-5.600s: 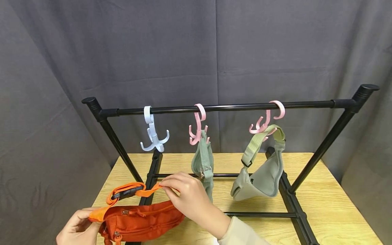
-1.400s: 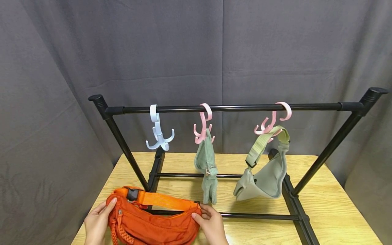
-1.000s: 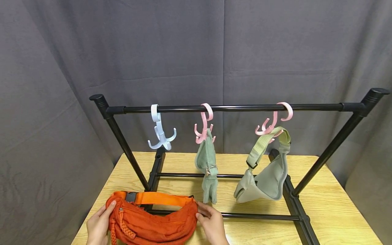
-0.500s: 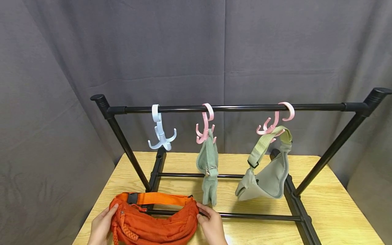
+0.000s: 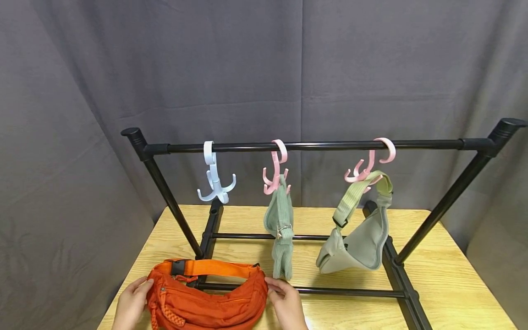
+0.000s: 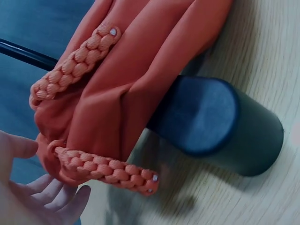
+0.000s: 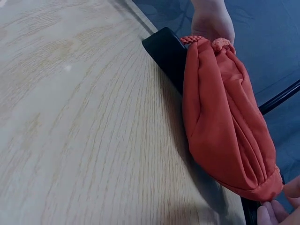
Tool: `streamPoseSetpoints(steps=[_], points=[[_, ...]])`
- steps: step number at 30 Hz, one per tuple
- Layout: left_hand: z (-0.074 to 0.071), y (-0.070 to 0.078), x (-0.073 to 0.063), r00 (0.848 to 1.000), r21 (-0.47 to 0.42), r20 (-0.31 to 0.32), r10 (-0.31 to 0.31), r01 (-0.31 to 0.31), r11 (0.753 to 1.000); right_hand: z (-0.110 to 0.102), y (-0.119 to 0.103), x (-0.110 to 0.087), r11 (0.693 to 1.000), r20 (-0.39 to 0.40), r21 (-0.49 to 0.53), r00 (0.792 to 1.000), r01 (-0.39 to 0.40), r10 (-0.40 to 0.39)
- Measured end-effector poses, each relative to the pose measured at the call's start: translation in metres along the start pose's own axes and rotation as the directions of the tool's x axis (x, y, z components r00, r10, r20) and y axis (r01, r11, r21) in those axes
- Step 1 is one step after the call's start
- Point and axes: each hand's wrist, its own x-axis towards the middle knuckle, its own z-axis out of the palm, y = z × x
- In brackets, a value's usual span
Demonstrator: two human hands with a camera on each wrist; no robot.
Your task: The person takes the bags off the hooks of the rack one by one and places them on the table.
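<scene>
An orange-red waist bag [image 5: 214, 298] lies low at the table's front left, its orange strap [image 5: 216, 267] with black buckle [image 5: 178, 266] arching along the top. My left hand [image 5: 131, 305] is at the bag's left end; in the left wrist view its thumb meets the edge and its loose fingers [image 6: 51, 199] lie beside the end, near two braided zipper pulls [image 6: 110, 171]. At the opposite end, my right hand [image 5: 285, 300] pinches the corner between thumb and fingertips [image 7: 269, 213]. The bag overlaps the rack's black foot [image 6: 201, 115].
A black rack with a top bar [image 5: 321, 145] stands on the wooden table [image 5: 330, 309]. On it hang a blue hook [image 5: 216, 183], a pink hook [image 5: 272, 176] with a green corduroy bag [image 5: 282, 229], and another pink hook [image 5: 365, 172] holding a grey-green bag [image 5: 354, 247].
Earlier, the right hand drew out the strap while the left held the bag. Since then, both hands moved to its ends and lowered it; lately the left thumb slid off its front.
</scene>
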Motion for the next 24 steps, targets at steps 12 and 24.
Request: streamPoseSetpoints(steps=[12,24], points=[[0.000,0.022,-0.025,0.951,0.174,-0.262,0.164,-0.121,0.977,-0.003,0.001,-0.006,0.998,-0.029,-0.048,0.999,0.039,-0.040],[0.009,0.051,-0.043,0.935,0.177,-0.280,0.219,-0.174,0.969,-0.003,0.004,-0.018,0.974,-0.005,-0.118,0.981,0.193,-0.195]])
